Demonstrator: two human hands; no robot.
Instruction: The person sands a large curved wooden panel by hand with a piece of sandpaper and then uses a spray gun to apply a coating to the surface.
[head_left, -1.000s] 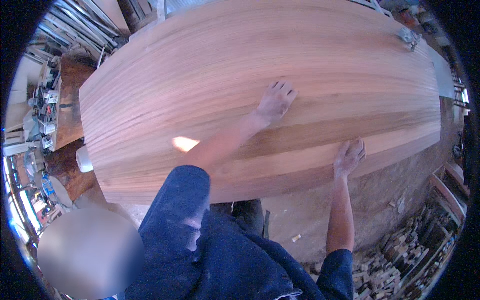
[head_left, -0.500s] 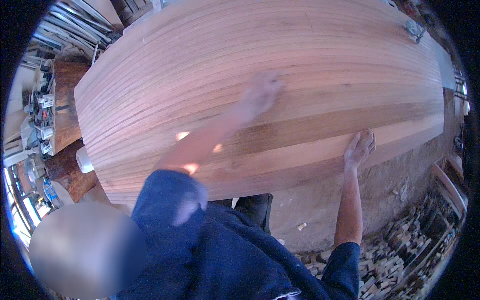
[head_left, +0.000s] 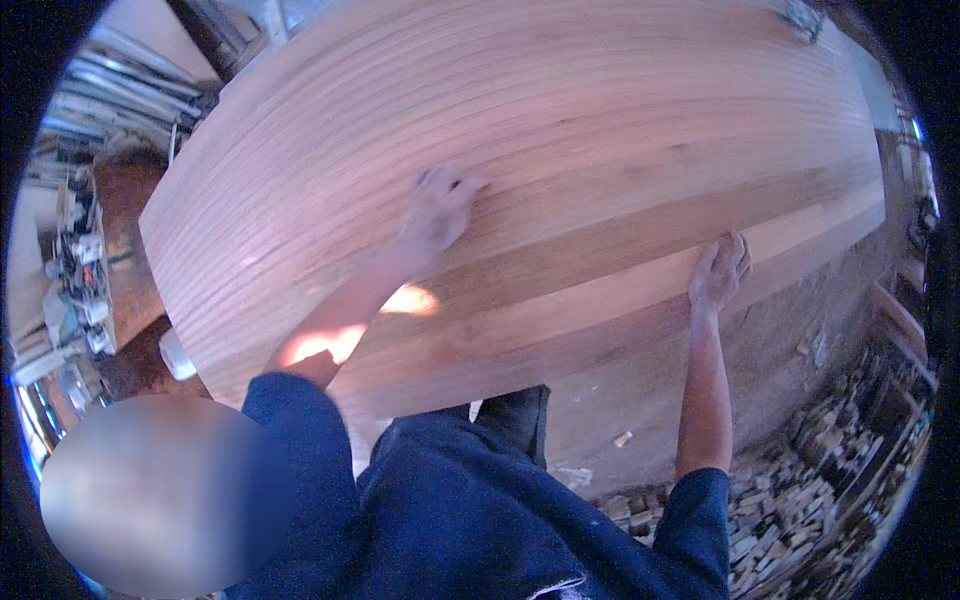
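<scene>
Board is lying flat, filling most of the view. Left hand is showing blurred left of its middle, fingers bending; can't tell if gripping. Right hand is resting palm-down by the near edge, fingers loose, released.

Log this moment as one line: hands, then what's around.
Left hand: over wooden board, blurred, contact unclear | Right hand: resting on board by its near edge | Around: wood scraps, lower right
</scene>
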